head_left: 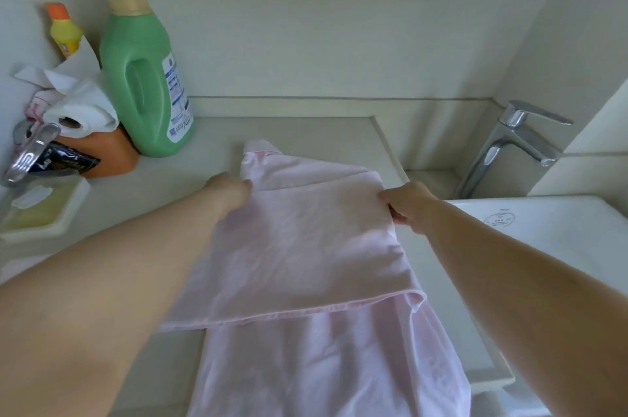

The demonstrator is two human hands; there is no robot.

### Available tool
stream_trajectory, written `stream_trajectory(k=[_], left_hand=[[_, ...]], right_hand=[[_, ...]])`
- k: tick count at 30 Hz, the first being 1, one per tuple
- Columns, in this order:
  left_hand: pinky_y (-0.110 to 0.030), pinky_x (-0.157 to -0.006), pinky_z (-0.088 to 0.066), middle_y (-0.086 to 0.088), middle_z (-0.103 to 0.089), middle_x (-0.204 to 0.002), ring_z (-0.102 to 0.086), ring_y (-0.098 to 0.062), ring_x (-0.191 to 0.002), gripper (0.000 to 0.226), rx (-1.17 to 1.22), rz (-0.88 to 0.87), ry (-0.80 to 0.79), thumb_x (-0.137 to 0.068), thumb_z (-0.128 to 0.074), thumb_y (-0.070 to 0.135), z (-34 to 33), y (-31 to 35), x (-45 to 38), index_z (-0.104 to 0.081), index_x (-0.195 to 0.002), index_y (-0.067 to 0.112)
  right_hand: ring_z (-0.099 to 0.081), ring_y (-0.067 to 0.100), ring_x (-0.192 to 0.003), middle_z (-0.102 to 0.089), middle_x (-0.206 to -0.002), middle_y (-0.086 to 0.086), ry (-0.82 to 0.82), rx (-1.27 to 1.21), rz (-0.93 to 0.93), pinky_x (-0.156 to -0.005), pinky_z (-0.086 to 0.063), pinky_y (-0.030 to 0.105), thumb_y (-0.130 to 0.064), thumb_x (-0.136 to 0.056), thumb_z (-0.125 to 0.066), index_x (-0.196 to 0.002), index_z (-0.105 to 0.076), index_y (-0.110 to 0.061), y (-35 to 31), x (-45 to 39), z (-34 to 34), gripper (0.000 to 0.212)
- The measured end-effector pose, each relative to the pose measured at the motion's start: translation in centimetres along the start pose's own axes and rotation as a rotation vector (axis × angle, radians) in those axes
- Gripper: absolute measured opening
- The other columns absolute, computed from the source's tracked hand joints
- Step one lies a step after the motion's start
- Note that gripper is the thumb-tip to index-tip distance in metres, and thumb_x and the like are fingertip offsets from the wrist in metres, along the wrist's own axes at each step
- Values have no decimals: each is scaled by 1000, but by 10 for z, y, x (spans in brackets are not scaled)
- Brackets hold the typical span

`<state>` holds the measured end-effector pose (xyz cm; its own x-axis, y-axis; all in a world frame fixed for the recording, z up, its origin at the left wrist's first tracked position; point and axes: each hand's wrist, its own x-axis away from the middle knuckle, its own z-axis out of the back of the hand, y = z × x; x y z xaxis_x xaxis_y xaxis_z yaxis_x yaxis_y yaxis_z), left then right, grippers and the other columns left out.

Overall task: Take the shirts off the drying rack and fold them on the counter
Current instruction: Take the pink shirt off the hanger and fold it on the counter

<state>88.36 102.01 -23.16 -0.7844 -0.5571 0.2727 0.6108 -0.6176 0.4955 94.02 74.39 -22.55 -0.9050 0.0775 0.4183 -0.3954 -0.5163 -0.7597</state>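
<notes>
A pale pink shirt [306,246] is spread on the counter [163,199], its far part lying flat and its near part hanging over the counter's front edge toward the camera. An upper layer of the cloth has been laid over the rest, so that a hemmed edge runs across the middle of the garment, with a second layer showing below it. A folded corner of the shirt points toward the back wall. The shirt is held at both sides of its far part: the left hand [231,189] is closed on the left edge, with fingers curled into the cloth, and the right hand [407,206] is closed on the right edge, the cloth being pinched between thumb and curled fingers. Both forearms are stretched forward from the lower corners. Behind and to the left of the shirt, well apart from it, a green bottle [142,76] with a gold cap is stood upright against the wall. Just beside it a paper roll [78,114] is rested on an orange tub [112,155], and a small yellow bottle [64,32] with an orange cap is seen behind these. A tap [30,155] and a soap dish [40,206] are placed at the far left. To the right of the shirt a white basin [543,233] is set beside the counter, with a chrome faucet [509,144] behind it
</notes>
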Motion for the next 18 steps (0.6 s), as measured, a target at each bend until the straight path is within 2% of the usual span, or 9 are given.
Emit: stream_trajectory(k=[2, 4, 6, 8, 10, 11, 13, 16, 18], left_hand=[[-31, -75, -43, -19, -55, -121, -55, -32, -94, 42, 104, 58, -41, -94, -53, 25, -3, 7, -14, -49, -126, -3], [-30, -67, -44, -18, -58, -110, -59, -31, -90, 40, 141, 98, -80, -90, -57, 20, -4, 10, -28, -52, -123, -3], [-29, -68, -42, -16, -56, -112, -58, -32, -94, 42, 136, 66, -41, -92, -54, 22, -2, 9, -40, -50, -126, -1], [-31, -73, -40, -19, -52, -125, -55, -35, -105, 45, 98, -12, 74, -96, -47, 28, 4, 7, -54, -41, -134, 4], [-31, -72, -36, -21, -53, -122, -53, -36, -104, 39, 8, -125, 194, -99, -41, 30, 12, 7, -65, -39, -129, 5], [-32, -72, -35, -23, -54, -118, -53, -36, -102, 36, -38, -175, 231, -100, -39, 31, 15, 7, -70, -39, -125, 5], [-35, -74, -36, -25, -56, -116, -54, -38, -102, 40, -109, -176, 269, -100, -36, 36, 14, 6, -82, -36, -124, 4], [-39, -82, -40, -22, -54, -125, -54, -38, -113, 64, -222, 3, 235, -97, -33, 53, 7, -3, -85, -27, -135, 3], [-39, -78, -41, -20, -57, -120, -56, -36, -109, 68, -317, -24, 210, -94, -31, 61, 1, -12, -81, -31, -131, 5]], right_hand=[[-67, 32, -90, -66, -99, 20, -47, -30, 0, -89, -54, 50, -14, -84, -65, -101, -61, 6, -14, -17, -9, 27], [-65, 32, -97, -65, -107, 19, -125, -100, -21, -91, -53, 48, -14, -86, -68, -108, -60, 2, -28, -30, -20, 28], [-64, 31, -96, -64, -107, 17, -115, -98, 50, -89, -54, 46, -14, -89, -65, -115, -59, -2, -40, -41, -28, 29], [-62, 30, -88, -64, -97, 13, -2, -25, 228, -73, -55, 37, -18, -92, -57, -109, -60, -6, -53, -58, -33, 21], [-54, 27, -75, -56, -80, 8, 92, 106, 382, -53, -41, 28, -23, -97, -47, -98, -56, -7, -66, -72, -36, 19], [-50, 27, -74, -53, -78, 7, 125, 187, 419, -53, -35, 29, -25, -98, -43, -97, -54, -7, -70, -78, -38, 21], [-51, 28, -82, -58, -93, 11, 163, 318, 412, -63, -36, 29, -24, -98, -42, -107, -53, -6, -74, -94, -44, 23], [-53, 35, -115, -55, -128, 18, 126, 384, 278, -88, -42, 34, -34, -98, -44, -133, -40, -4, -71, -101, -50, 46], [-49, 37, -122, -52, -133, 20, 77, 463, 284, -93, -41, 36, -39, -99, -44, -140, -29, -2, -67, -95, -53, 57]])
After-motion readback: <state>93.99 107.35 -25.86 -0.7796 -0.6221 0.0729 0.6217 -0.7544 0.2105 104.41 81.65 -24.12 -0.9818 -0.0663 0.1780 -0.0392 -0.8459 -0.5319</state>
